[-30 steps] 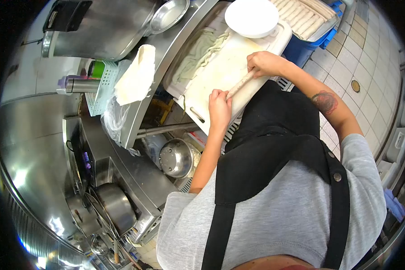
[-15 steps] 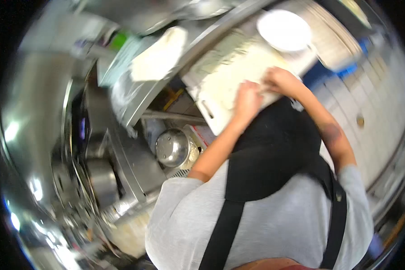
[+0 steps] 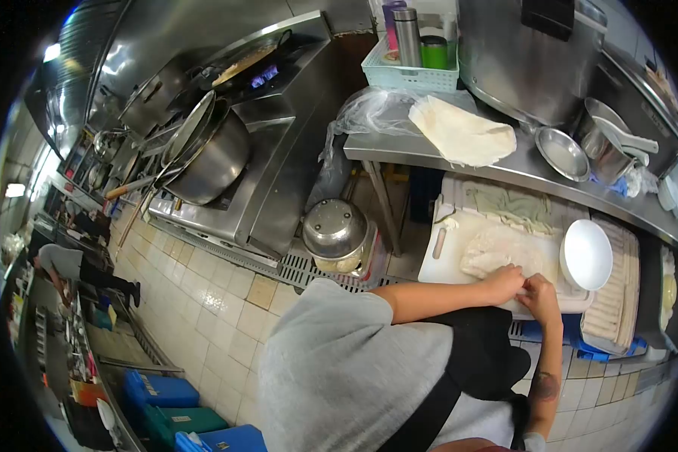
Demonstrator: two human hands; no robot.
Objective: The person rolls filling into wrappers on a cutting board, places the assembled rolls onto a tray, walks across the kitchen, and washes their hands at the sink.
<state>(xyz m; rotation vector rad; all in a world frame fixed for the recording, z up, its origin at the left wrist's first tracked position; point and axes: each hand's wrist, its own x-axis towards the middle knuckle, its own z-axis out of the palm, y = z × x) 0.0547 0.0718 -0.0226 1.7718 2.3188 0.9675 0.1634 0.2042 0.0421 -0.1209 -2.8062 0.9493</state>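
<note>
On a white cutting board lies a pale, floury thin sheet, which looks like soft dough or wrappers. My left hand rests at its near edge with bent fingers pinched together. Close beside it, my right hand is closed too, its fingertips almost meeting those of the left. Both seem to pinch the sheet's edge, though the fingers cover that spot. Just right of the hands stands a white bowl. Behind the sheet is a crumpled pale green cloth-like thing.
Right of the bowl, a tray of pale rolls sits in rows. A steel shelf overhangs the board, bearing a pale folded sheet and a metal dish. Left are a stove with a large pot and a lit burner. Another person bends far left.
My view has swung and steadied, so the board appears lower and further right. Both hands stay close together at the sheet, fingertips now nearer each other.
</note>
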